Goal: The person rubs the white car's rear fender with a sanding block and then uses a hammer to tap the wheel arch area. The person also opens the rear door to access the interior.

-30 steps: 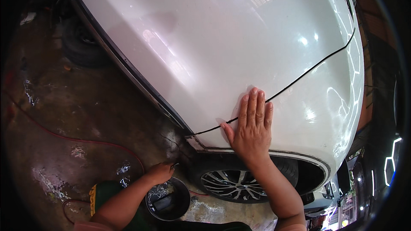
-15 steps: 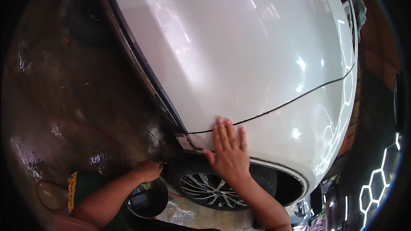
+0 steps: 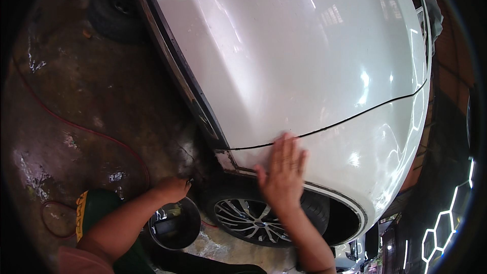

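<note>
My right hand [image 3: 285, 177] lies flat on the white car body panel [image 3: 284, 71], fingers spread. Its fingertips reach over the dark seam between two panels, just above the wheel arch. Below the wrist is a wheel [image 3: 253, 220] with a black tyre and silver spokes. My left hand [image 3: 175, 190] is closed low beside the tyre, above a black bucket [image 3: 194, 226]. A small dark bit shows at its fingertips; I cannot make out what it is. Liquid and a dark blocky thing are visible inside the bucket.
A red hose [image 3: 109, 136] curves over the wet, stained floor [image 3: 101, 91] on the left. Far left stands a loose-looking dark tyre [image 3: 115, 10]. A dark trim strip [image 3: 177, 63] runs along the car's lower edge. Hexagonal lights [image 3: 439, 233] glow at the right.
My right hand has slid slightly to the right across the panel, its fingers still spread. The left hand stays closed above the bucket. The view has shifted a little.
</note>
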`<state>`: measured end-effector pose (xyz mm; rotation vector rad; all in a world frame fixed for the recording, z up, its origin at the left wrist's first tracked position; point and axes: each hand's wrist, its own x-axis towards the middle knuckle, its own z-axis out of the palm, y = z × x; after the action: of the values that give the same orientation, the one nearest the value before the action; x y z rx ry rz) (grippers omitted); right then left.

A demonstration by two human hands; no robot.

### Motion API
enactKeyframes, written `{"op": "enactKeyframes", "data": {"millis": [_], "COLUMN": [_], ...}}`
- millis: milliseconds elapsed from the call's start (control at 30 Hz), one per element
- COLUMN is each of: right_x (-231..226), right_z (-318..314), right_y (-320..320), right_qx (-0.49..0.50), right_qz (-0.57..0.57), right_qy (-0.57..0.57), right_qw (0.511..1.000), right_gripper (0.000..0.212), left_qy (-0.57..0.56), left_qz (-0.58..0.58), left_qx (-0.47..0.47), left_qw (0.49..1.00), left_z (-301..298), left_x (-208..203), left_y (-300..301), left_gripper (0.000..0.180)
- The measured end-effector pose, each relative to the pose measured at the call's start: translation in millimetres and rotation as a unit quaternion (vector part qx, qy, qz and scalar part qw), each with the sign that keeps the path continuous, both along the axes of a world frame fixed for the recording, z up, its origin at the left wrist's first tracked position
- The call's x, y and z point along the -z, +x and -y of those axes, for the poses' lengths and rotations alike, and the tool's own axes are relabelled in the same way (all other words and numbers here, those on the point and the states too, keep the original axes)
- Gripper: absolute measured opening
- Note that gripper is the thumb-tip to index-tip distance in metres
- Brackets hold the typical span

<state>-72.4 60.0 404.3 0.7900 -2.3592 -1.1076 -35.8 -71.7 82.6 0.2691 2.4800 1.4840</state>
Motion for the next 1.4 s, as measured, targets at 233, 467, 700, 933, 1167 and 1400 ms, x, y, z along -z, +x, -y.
{"op": "enactKeyframes", "data": {"millis": [233,467,700,933,1167,1400], "right_x": [145,237,392,474,286,3], "right_z": [-17,-44,-138,-86,-82,31], "right_y": [70,71,94,126,83,29], "right_qx": [0.129,0.349,0.306,0.344,0.227,-0.08], "right_qz": [0.371,0.377,0.513,0.462,0.533,0.235], "right_qy": [-0.445,-0.856,-0.493,-0.382,-0.211,0.049], "right_qw": [0.805,0.057,0.633,0.723,0.787,0.967], "right_gripper": [0.053,0.051,0.051,0.064,0.049,0.063], "left_qy": [0.056,-0.105,-0.131,-0.164,-0.156,-0.152], "left_qz": [-0.068,-0.258,-0.064,-0.079,0.018,0.021], "left_qx": [-0.088,0.113,0.127,0.071,0.043,0.076], "left_qw": [0.992,0.954,0.981,0.981,0.987,0.985], "left_z": [0,-29,17,-23,-33,-28], "left_x": [-24,-21,2,74,85,77], "left_y": [12,59,28,19,30,29], "left_gripper": [0.045,0.064,0.069,0.057,0.037,0.033]}}
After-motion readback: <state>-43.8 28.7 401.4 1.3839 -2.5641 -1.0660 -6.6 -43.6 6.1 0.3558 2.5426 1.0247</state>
